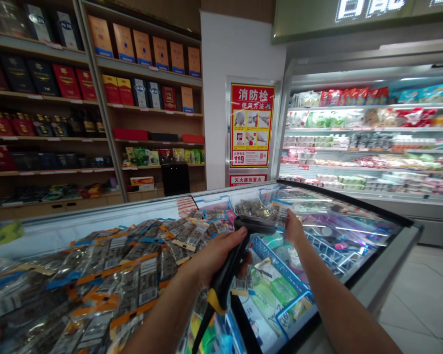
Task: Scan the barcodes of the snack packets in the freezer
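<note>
A store's glass-topped chest freezer (380, 282) holds a broad heap of barcoded packets (133, 260), spread loosely to the left of a blue wire basket (282, 266) with bagged goods (269, 282) in it. Over them, a person's left hand (218, 251) is wrapped around a black-and-yellow barcode scanner (225, 273), its head toward one packet (281, 214) pinched in the right hand (294, 227). That packet is apart from the heap; many others lie unsorted, and whether any has been scanned cannot be told.
</note>
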The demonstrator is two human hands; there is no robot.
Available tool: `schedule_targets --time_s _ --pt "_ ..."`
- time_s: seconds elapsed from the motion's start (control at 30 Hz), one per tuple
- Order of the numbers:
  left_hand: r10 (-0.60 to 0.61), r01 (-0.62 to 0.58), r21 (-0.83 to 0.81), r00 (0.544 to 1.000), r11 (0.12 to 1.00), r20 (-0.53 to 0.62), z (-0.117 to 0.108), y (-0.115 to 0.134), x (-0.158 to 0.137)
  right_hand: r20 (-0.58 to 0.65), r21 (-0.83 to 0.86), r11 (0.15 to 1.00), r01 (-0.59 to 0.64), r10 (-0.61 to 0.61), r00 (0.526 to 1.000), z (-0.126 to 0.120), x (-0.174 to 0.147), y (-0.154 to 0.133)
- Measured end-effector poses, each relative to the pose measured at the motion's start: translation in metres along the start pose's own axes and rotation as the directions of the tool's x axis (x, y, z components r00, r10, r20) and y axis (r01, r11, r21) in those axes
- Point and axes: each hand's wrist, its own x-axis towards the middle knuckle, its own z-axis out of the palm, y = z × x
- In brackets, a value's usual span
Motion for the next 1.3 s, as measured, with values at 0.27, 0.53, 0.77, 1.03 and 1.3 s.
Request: schedule_targets --time_s 0.27,0.53,0.77,1.03,1.3 --pt "0.004 -0.007 -0.033 0.996 0.999 -0.085 -0.009 -0.014 0.015 -0.075 0.034 0.992 -0.119 0.122 0.990 -0.001 0.002 -0.002" --pt "-0.032 0.031 -0.015 0.992 0.999 -0.120 -0.007 -0.020 0.020 -0.074 0.065 0.993 -0.101 0.106 0.992 0.007 -0.005 -0.007" --pt "-0.089 0.091 0.022 0.991 0.996 -0.100 -0.002 -0.014 0.014 -0.072 0.075 0.992 -0.102 0.107 0.992 0.009 -0.003 -0.007" --pt "-0.047 0.054 0.076 0.995 0.996 -0.093 0.004 -0.004 0.002 -0.037 0.069 0.993 -0.097 0.100 0.994 0.013 -0.011 -0.011" --pt "-0.063 0.074 0.067 0.985 0.995 -0.163 0.006 0.002 -0.005 -0.044 0.014 0.998 -0.053 0.054 0.998 0.009 -0.006 -0.005"
